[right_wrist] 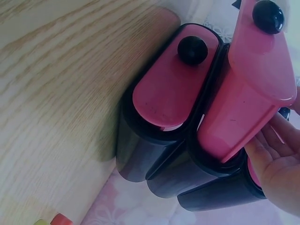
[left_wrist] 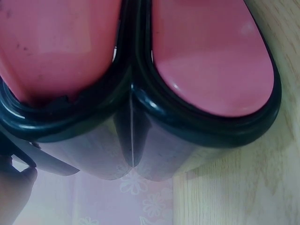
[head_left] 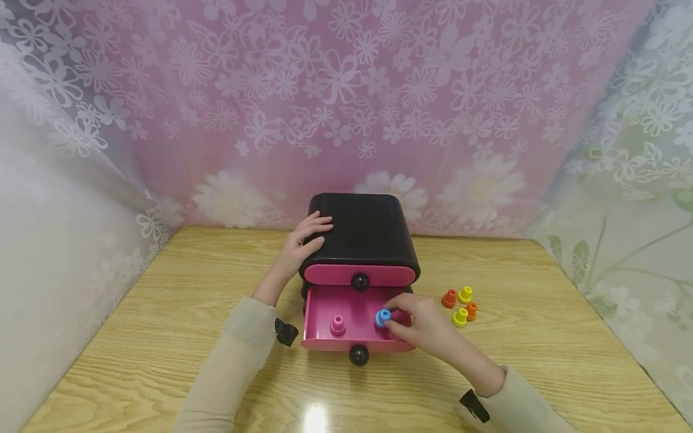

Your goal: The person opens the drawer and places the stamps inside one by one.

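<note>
Blue peg point(head_left: 383, 317) sits pinched in fingertips of right hand point(head_left: 425, 328), held over the right part of the open pink drawer point(head_left: 325, 300), w/ the hand partly reaching into it. Whether peg touches drawer floor: can't tell. Pink peg point(head_left: 338, 325) stands upright on drawer floor, left of centre, well apart from the blue one. Drawer is pulled out from bottom of black cabinet point(head_left: 368, 231); black knob point(head_left: 359, 355) on its front faces the person. Upper drawer point(head_left: 379, 275) above it is closed, own knob point(head_left: 360, 281) at centre. Left hand point(head_left: 303, 243) rests on cabinet's top-left edge, fingers fairly straight, flat on the black top, gripping nothing. On wooden table point(head_left: 162, 337) right of cabinet: cluster of loose pegs point(head_left: 460, 305), 2 orange + 2 yellow, just beside each other.
</note>
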Motion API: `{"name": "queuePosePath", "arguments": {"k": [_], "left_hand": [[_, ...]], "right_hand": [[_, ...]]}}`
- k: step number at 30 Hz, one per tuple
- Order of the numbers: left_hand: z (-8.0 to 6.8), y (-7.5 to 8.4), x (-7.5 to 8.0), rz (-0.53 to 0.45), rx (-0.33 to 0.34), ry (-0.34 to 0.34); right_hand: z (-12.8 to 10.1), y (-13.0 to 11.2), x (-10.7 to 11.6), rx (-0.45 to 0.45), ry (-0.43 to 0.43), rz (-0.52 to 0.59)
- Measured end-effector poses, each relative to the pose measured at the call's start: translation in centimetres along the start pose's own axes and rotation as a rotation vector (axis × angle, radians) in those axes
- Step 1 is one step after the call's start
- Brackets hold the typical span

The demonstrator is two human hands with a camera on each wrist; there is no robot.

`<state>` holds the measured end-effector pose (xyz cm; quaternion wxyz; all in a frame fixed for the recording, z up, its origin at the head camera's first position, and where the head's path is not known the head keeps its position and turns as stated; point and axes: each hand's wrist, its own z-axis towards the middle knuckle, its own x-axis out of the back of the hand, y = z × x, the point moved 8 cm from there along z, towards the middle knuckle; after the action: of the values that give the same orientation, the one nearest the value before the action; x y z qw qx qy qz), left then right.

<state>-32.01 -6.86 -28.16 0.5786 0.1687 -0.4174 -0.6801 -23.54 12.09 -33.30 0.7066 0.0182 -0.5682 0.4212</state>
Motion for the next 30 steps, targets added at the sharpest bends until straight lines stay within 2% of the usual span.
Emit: {"name": "queuePosePath", "arguments": {"k": [6,12,17,19,22,24,30], "left_hand": [[0.0,0.3,-0.1,-0.001,-0.003,0.003],[0.0,0.2,0.0,0.004,-0.005,0.005],[0.1,-1.4,0.2,0.004,0.001,0.005],[0.1,-1.5,0.2,0.001,0.0,0.006],[0.0,-1.0,0.1,0.001,-0.005,0.007],[0.0,-0.1,0.0,-0.002,-0.007,0.007],[0.0,0.2,0.0,0.001,0.002,0.005]], "right_hand": [[0.2,-0.3,-0.1,0.032,-0.015,-0.042],[0.3,-0.5,-0.4,0.027,-0.051,-0.08],[0.3,-0.4,-0.7,0.005,-0.082,-0.106],[0.3,-0.4,-0.8,-0.004,-0.094,-0.112],[0.4,-0.4,-0.8,-0.012,-0.104,-0.11],[0.4,-0.5,-0.8,-0.013,-0.106,-0.106],[0.4,-0.6,-0.7,-0.012,-0.106,-0.106]]}}
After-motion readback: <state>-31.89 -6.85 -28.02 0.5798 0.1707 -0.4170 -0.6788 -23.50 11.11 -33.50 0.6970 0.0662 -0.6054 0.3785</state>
